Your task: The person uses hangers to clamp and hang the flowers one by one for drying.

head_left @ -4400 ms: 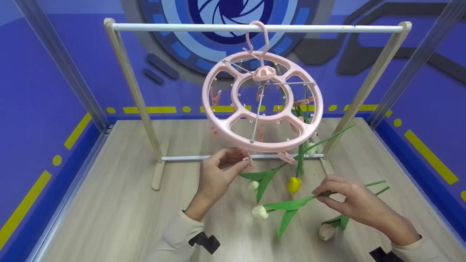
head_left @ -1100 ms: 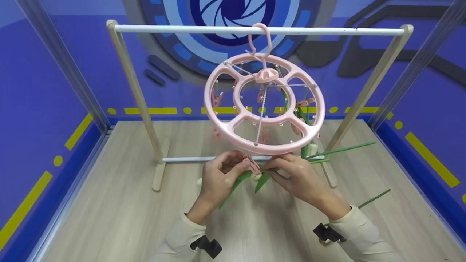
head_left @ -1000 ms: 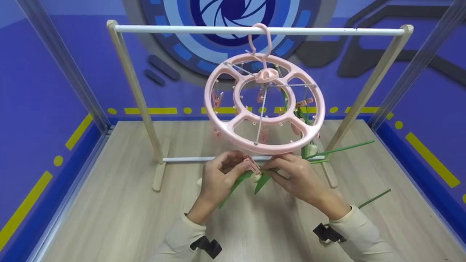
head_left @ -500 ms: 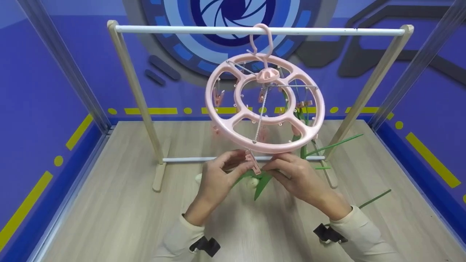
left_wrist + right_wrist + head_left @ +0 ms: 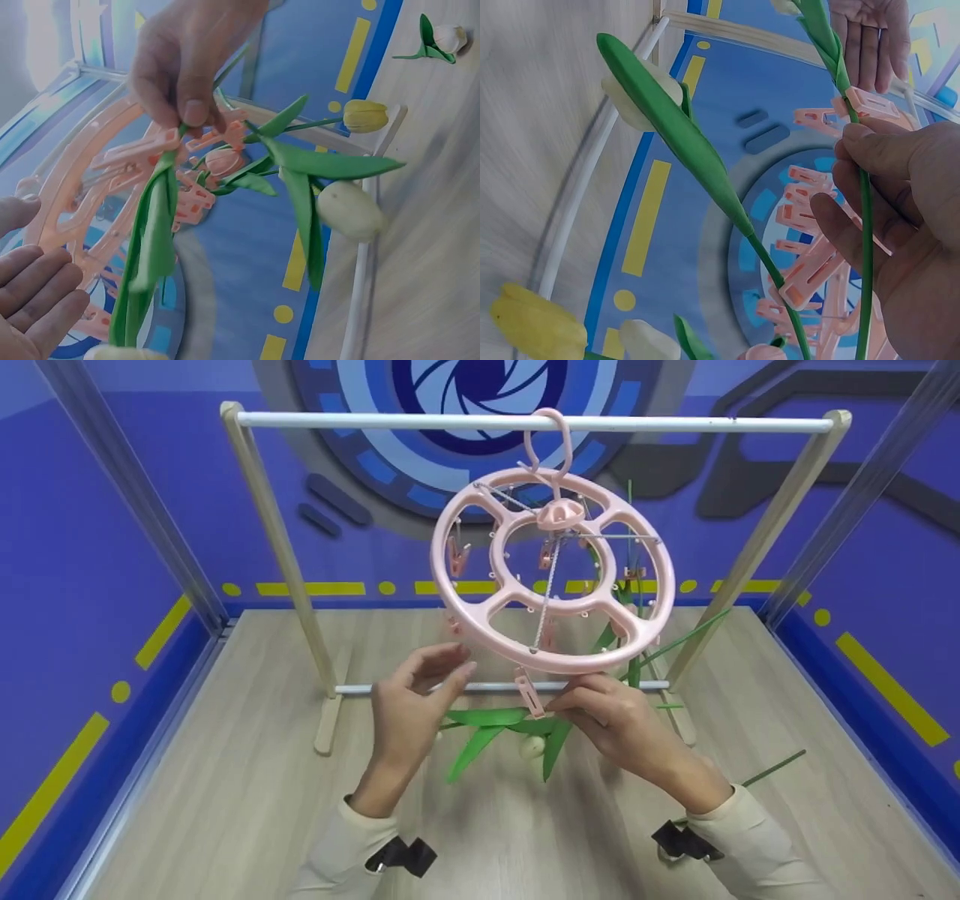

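Note:
In the head view my left hand (image 5: 409,709) is apart from the pink clothespin (image 5: 529,695), fingers loosely bent and holding nothing. That clothespin hangs from the front rim of a round pink drying hanger (image 5: 570,662) and is clamped on a tulip's green stem, seen in the right wrist view. My right hand (image 5: 626,724) pinches this tulip (image 5: 866,225) by its stem beside the clothespin. The tulip's leaves (image 5: 154,232) stretch left; its bloom is mostly hidden behind my left wrist. A second white tulip (image 5: 641,94) hangs from a neighbouring clothespin (image 5: 810,271).
A wooden rack with a white top rod (image 5: 375,420) bears the hanger. More tulips hang at its right side, including a yellow one (image 5: 366,116). A pale tulip (image 5: 450,37) lies on the table, its stem (image 5: 772,769) showing past my right arm. Blue walls surround the table.
My right hand has brought the tulip from the right to the front clothespin. My left hand has let go of the clothespin and drawn left. The hanger has swung slightly right.

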A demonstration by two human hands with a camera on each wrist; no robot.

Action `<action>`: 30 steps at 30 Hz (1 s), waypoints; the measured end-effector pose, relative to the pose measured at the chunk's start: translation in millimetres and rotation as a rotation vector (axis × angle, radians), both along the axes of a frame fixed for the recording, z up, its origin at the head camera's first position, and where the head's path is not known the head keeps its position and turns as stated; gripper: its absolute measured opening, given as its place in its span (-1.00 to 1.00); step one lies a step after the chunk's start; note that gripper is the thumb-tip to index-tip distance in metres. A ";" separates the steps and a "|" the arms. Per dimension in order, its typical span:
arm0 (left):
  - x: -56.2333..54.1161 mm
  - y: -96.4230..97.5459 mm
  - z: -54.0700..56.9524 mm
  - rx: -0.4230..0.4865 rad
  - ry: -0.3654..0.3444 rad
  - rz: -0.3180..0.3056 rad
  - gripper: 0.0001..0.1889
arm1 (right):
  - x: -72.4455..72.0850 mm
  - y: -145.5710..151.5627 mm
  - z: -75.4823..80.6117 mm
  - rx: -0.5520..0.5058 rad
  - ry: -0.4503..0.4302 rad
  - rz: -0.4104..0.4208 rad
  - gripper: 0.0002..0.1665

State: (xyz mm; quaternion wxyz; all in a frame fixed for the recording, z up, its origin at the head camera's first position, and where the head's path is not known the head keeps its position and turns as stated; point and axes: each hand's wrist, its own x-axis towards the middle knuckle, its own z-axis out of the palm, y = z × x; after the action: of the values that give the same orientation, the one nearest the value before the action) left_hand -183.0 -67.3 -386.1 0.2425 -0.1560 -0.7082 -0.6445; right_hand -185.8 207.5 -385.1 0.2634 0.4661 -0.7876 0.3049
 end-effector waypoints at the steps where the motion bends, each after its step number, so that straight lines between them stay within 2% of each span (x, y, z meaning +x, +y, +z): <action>1: -1.4 -1.9 0.4 0.025 0.000 0.018 -0.71 | 0.1 0.5 0.4 -0.003 0.001 0.001 -0.57; 6: -12.7 -11.7 -1.6 0.112 -0.029 0.096 -0.73 | 0.9 2.9 0.8 -0.008 -0.014 -0.005 -0.58; 10: -26.6 -20.0 -3.3 0.137 -0.048 0.109 -0.70 | 0.6 3.8 0.5 -0.009 -0.017 -0.003 -0.59; 14: -39.4 -24.8 -4.2 0.125 -0.082 0.083 -0.62 | 1.1 4.4 0.4 -0.003 -0.016 -0.003 -0.58; 20: -50.3 -22.0 -5.2 0.116 -0.163 0.033 -0.57 | 1.8 4.2 1.1 -0.003 -0.018 -0.005 -0.57; 24: -53.4 -19.6 -6.4 0.124 -0.184 0.035 -0.60 | 2.4 4.2 1.9 -0.001 -0.021 -0.010 -0.58; 30: -55.6 -16.4 -8.0 0.153 -0.177 0.023 -0.62 | 3.7 5.2 1.8 0.015 -0.023 -0.031 -0.59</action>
State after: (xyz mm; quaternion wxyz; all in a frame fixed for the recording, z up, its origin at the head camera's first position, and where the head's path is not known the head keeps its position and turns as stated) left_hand -238.6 -83.7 -394.1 0.1977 -0.0716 -0.6771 -0.7052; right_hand -182.1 212.7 -383.3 0.2554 0.4521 -0.8002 0.3001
